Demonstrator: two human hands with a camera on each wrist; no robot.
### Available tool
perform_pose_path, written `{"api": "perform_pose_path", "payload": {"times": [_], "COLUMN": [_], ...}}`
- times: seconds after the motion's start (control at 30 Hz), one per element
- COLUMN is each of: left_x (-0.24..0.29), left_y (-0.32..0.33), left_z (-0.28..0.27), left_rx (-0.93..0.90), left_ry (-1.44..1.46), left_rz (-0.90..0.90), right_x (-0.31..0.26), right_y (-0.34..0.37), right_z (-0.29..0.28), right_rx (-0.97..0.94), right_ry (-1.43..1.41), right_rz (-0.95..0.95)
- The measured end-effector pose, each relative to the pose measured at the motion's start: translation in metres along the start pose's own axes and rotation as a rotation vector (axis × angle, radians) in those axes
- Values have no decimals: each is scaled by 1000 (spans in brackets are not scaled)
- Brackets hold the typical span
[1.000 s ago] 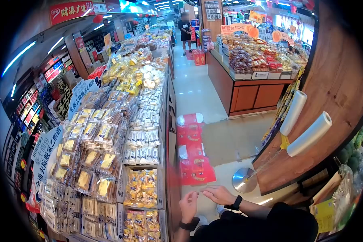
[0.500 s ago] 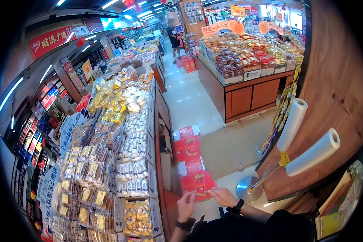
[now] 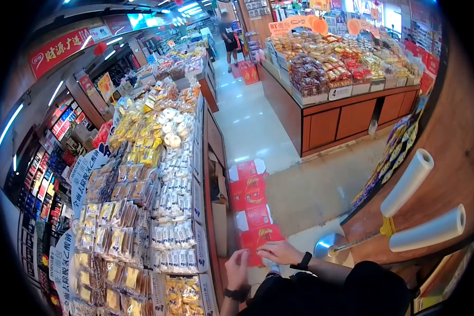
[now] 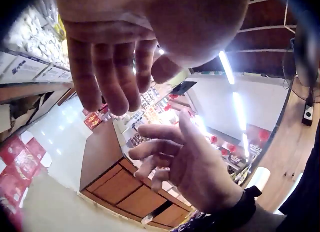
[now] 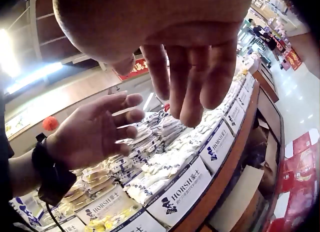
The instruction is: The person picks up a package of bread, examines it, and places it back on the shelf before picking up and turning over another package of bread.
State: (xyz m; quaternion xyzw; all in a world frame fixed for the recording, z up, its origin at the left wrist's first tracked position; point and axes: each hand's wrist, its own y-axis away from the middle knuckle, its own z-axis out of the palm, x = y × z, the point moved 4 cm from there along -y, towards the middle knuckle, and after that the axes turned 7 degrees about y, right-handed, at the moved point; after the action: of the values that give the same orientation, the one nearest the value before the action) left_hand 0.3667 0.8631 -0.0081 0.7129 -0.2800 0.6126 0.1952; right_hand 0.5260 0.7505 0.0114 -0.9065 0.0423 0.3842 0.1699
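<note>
Both hands hang in front of the body above the aisle, with nothing held. The left hand is beside the long bread display; its fingers are relaxed, slightly bent. To its right the right hand points its loosely bent fingers toward it, a small gap between them. In the left wrist view the left hand hangs at the top, with the right hand below it. The right wrist view has the right hand above and the left hand at left, fingers apart.
Flattened red cartons lie on the floor ahead. At right are plastic bag rolls on a stand with a round metal base, beside a wooden counter. Another bread display stands beyond; a person is down the aisle.
The head view has shifted, so the second display shows more and the bag rolls sit lower and farther right. The hands remain close together, relaxed and without anything held.
</note>
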Motion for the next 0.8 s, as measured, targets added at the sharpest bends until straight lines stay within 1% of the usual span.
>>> {"api": "perform_pose_path", "payload": {"times": [0.1,0.2,0.23,0.3,0.4,0.5,0.57,0.6,0.7,0.8], "left_x": [-18,-14,-7,-1,-13,-12,-21,-27,-45,-51], "left_y": [-46,-90,-103,-128,-162,-185,-199,-204,-217,-228], "left_z": [4,9,11,12,11,4,2,2,3,0], "left_rx": [-37,-66,-75,-123,-173,-215,-214,-215,-189,-131], "left_ry": [99,44,103,101,72,99,128,143,204,276], "left_rz": [-44,26,74,57,43,36,13,-1,-49,-90], "right_x": [6,20,26,41,67,58,57,57,57,68], "right_y": [-35,-65,-75,-95,-120,-143,-154,-157,-168,-180], "right_z": [0,-5,-7,-9,-6,-12,-13,-12,-12,-6], "right_rx": [-89,-129,-101,-36,-69,-2,-8,-12,-83,-110], "right_ry": [59,212,199,173,186,181,180,179,179,167], "right_rz": [40,-29,-25,-21,150,134,192,224,232,178]}}
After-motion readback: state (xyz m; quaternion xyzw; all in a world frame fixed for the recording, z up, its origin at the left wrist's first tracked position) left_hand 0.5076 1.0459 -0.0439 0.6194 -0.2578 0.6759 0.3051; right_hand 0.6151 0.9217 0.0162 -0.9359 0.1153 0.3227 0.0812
